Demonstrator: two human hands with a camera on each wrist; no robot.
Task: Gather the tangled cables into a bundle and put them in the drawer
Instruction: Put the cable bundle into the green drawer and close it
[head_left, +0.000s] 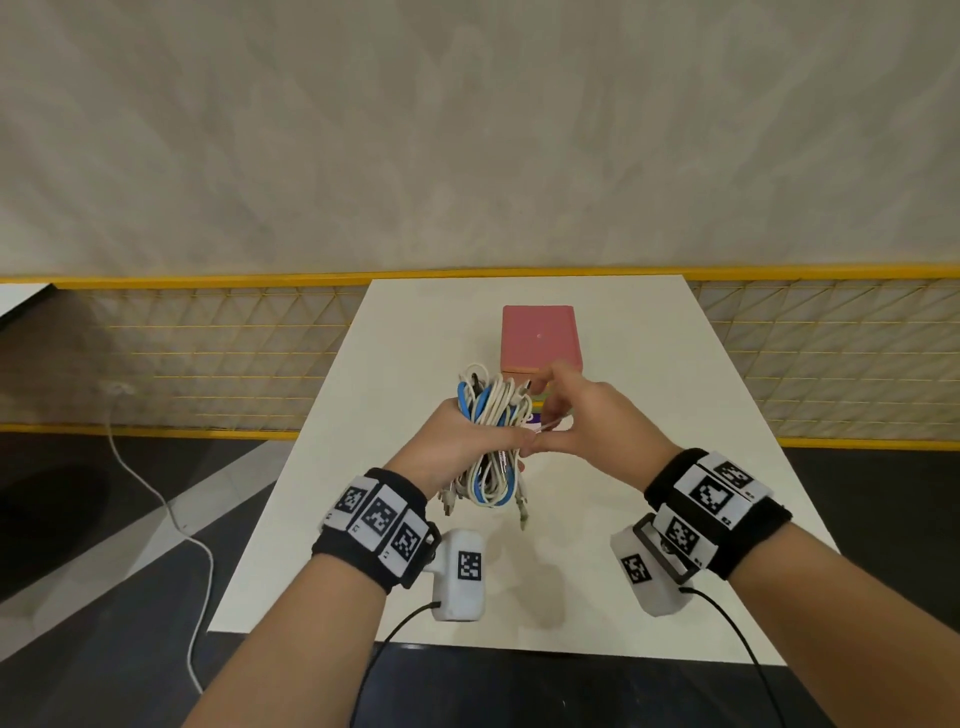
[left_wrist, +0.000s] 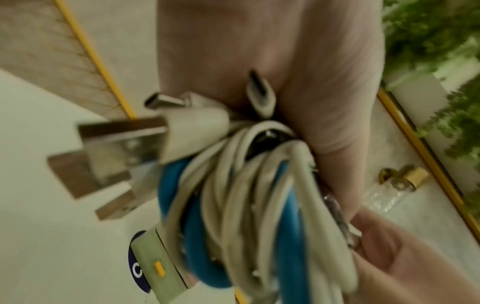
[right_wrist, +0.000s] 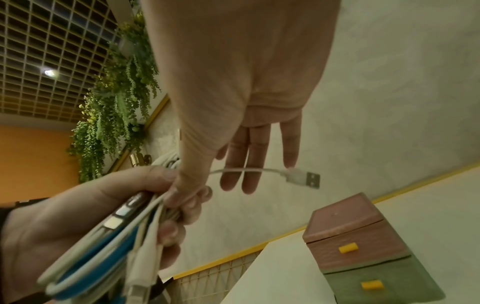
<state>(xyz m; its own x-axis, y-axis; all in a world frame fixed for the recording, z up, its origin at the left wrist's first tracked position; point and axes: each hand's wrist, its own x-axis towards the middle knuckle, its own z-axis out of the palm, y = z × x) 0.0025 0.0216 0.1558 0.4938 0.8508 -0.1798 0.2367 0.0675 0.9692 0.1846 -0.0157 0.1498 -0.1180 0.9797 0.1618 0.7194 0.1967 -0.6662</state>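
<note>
1. The left hand (head_left: 441, 447) grips the bundle of white and blue cables (head_left: 491, 441) upright, above the table (head_left: 649, 395), just in front of the drawer unit (head_left: 539, 340).
2. The right hand (head_left: 587, 415) pinches one white cable end (right_wrist: 302, 178) beside the bundle; its other fingers (right_wrist: 255, 164) are straight.
3. The unit's pink drawer (right_wrist: 355, 250) and green drawer (right_wrist: 384, 281) sit closed.

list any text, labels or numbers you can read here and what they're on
"C": a white letter on a dark blue round sticker seen in the left wrist view, half hidden behind a drawer unit; any further letters are covered.
Black and white square code markers on both wristbands and camera housings: patterns only, no readable words.
Cable bundle and pink drawer: no print visible.
</note>
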